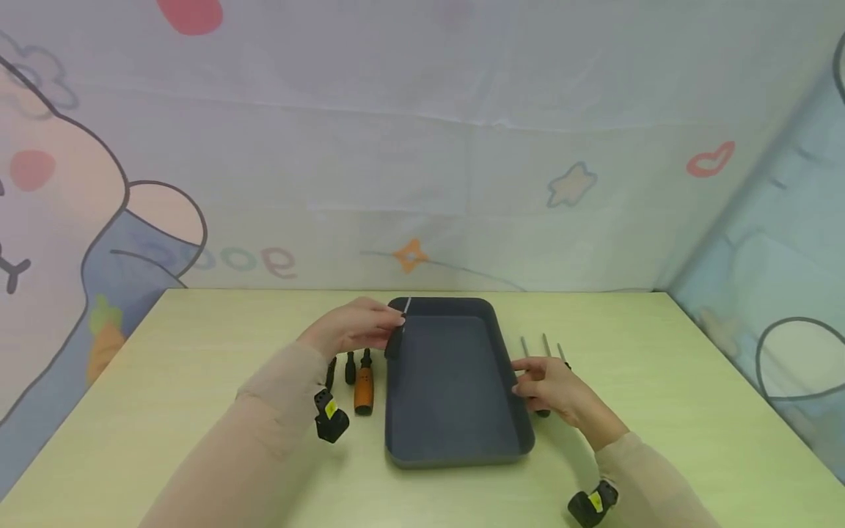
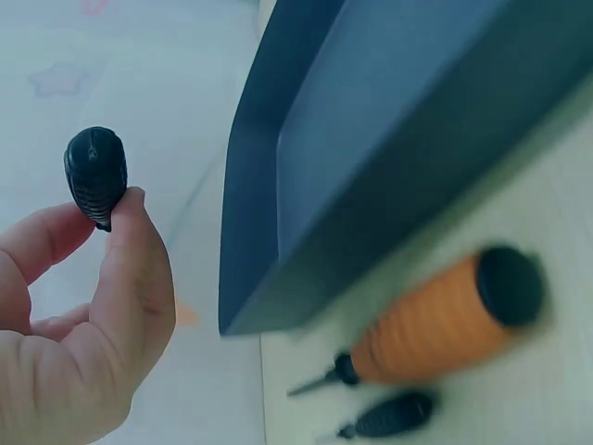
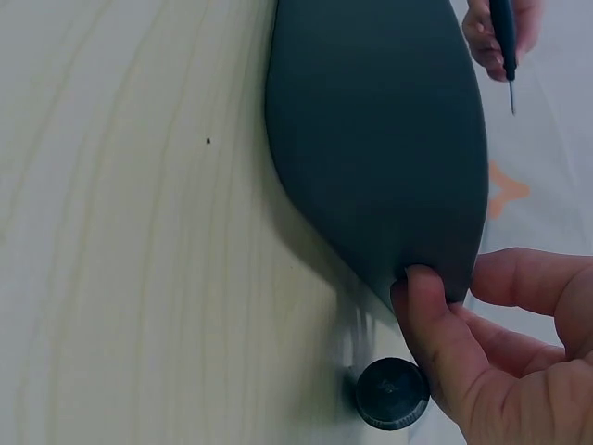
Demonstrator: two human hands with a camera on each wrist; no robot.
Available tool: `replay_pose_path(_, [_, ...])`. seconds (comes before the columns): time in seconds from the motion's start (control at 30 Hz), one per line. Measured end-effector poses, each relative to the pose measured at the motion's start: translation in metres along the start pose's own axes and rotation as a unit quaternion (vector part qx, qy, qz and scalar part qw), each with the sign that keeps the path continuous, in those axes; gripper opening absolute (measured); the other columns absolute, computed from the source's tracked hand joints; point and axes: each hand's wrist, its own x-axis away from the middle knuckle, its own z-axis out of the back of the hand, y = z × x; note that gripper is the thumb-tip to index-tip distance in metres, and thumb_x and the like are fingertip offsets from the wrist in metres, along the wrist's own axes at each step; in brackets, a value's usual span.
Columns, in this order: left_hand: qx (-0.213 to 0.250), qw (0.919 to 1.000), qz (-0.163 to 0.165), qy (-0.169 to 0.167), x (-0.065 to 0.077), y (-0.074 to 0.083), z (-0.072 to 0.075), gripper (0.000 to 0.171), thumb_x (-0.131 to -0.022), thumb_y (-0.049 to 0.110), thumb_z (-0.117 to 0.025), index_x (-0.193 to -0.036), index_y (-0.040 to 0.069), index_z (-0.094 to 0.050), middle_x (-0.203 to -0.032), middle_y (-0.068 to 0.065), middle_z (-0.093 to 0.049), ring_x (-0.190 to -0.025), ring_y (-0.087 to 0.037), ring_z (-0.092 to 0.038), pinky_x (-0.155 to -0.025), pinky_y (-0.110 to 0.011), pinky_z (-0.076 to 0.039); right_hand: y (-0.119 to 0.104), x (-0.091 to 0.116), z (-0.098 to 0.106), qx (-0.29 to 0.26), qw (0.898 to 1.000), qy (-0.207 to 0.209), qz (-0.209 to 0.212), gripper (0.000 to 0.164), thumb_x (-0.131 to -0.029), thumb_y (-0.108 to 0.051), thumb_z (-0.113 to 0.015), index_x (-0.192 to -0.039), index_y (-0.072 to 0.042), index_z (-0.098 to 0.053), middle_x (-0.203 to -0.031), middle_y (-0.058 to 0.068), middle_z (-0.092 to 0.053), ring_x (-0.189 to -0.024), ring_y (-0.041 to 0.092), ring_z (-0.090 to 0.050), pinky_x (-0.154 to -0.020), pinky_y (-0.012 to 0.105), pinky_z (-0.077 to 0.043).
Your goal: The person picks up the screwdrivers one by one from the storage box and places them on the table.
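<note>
My left hand (image 1: 359, 323) pinches a screwdriver (image 1: 394, 343) by its black handle, over the tray's far left corner. Its thin metal shaft points up and away in the head view. The handle's butt end (image 2: 95, 176) faces the camera in the left wrist view. Fingers and thumb of my right hand (image 1: 551, 385) grip the right rim of a dark grey tray (image 1: 455, 396), whose inside is bare. In the right wrist view a round black handle end (image 3: 391, 394) sits just below the right thumb.
Left of the tray lie an orange-handled screwdriver (image 1: 364, 392), a small black one (image 1: 350, 369) and another black-handled tool (image 1: 331, 372). Right of it, metal shafts (image 1: 546, 345) stick out past my right hand, which partly hides their handles. A printed cloth (image 1: 462, 183) hangs behind the table (image 1: 218, 352).
</note>
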Motion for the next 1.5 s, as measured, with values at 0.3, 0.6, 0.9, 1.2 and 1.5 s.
replay_pose_path(0.3, [0.008, 0.9998, 0.003, 0.018, 0.011, -0.014, 0.025, 0.046, -0.096, 0.008, -0.047, -0.136, -0.011, -0.035, -0.134, -0.027, -0.043, -0.106, -0.025, -0.057, -0.085, -0.028, -0.048, 0.000, 0.000, 0.000, -0.002, 1.000, 0.004, -0.008, 0.053, -0.086, 0.004, -0.057, -0.133, 0.015, -0.035, -0.102, 0.019, -0.057, -0.083, 0.018, -0.059, -0.068, 0.033, -0.051])
replay_pose_path(0.6, [0.013, 0.9994, 0.005, 0.033, 0.020, -0.022, 0.041, 0.048, -0.096, 0.010, -0.047, -0.136, -0.012, -0.034, -0.119, -0.017, -0.052, -0.089, -0.010, -0.056, -0.078, -0.023, -0.049, 0.004, -0.001, 0.001, -0.005, 1.000, 0.002, -0.005, 0.054, -0.086, 0.004, -0.057, -0.134, 0.015, -0.034, -0.103, 0.020, -0.056, -0.083, 0.017, -0.058, -0.066, 0.033, -0.051])
replay_pose_path(0.9, [0.068, 0.9959, 0.025, 0.054, 0.033, -0.036, 0.063, 0.049, -0.096, 0.008, -0.045, -0.137, -0.015, -0.028, -0.095, -0.005, -0.052, -0.074, -0.005, -0.054, -0.067, -0.019, -0.049, 0.003, -0.003, 0.001, -0.009, 1.000, 0.002, -0.005, 0.054, -0.086, 0.005, -0.057, -0.134, 0.015, -0.035, -0.100, 0.018, -0.056, -0.079, 0.016, -0.057, -0.065, 0.032, -0.050])
replay_pose_path(1.2, [0.098, 0.9913, 0.018, 0.085, 0.035, -0.055, 0.080, 0.049, -0.096, 0.005, -0.045, -0.134, -0.018, -0.027, -0.090, -0.004, -0.055, -0.073, -0.006, -0.055, -0.067, -0.020, -0.049, 0.002, -0.002, 0.002, -0.004, 1.000, 0.005, -0.005, 0.053, -0.086, 0.005, -0.057, -0.133, 0.015, -0.035, -0.100, 0.018, -0.056, -0.080, 0.017, -0.058, -0.066, 0.033, -0.051])
replay_pose_path(1.5, [0.003, 0.9903, 0.036, 0.135, 0.039, -0.070, 0.092, 0.044, -0.094, 0.004, -0.048, -0.128, -0.021, -0.035, -0.079, 0.000, -0.054, -0.066, -0.005, -0.054, -0.062, -0.021, -0.049, 0.002, -0.002, 0.002, -0.003, 1.000, 0.005, -0.004, 0.053, -0.086, 0.004, -0.057, -0.134, 0.015, -0.034, -0.100, 0.017, -0.055, -0.080, 0.017, -0.058, -0.066, 0.033, -0.051])
